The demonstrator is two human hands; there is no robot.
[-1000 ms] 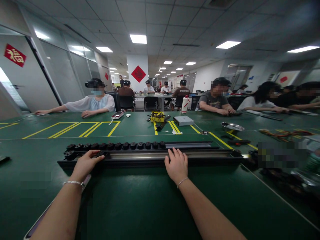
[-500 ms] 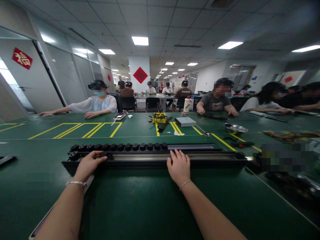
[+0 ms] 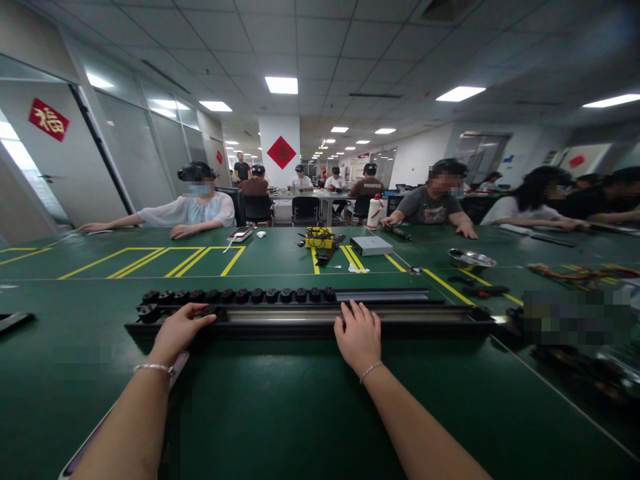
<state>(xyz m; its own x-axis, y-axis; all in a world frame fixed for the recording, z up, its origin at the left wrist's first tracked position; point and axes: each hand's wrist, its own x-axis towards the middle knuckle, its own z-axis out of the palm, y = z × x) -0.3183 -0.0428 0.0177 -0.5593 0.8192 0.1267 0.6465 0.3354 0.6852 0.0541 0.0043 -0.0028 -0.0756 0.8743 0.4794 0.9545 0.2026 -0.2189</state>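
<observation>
A long black rail with a shiny metal channel lies crosswise in front of me. My left hand is closed, with thumb and fingers around a black socket-like module near the rail's left end; my fingers partly hide it. Farther right, my right hand rests on the rail with its fingers stretched out and nothing held. Just behind runs a second black rail, its left part filled with a row of several similar black modules. One more module sits at the front rail's left end.
A phone-like flat object lies under my left forearm. Beyond the rails are a yellow item with black cables, a grey box and a metal bowl. Co-workers sit across the green table.
My hands and the rails stay almost in place; the view shifts slightly. Across the table at right, a co-worker's hand has moved left with a dark object.
</observation>
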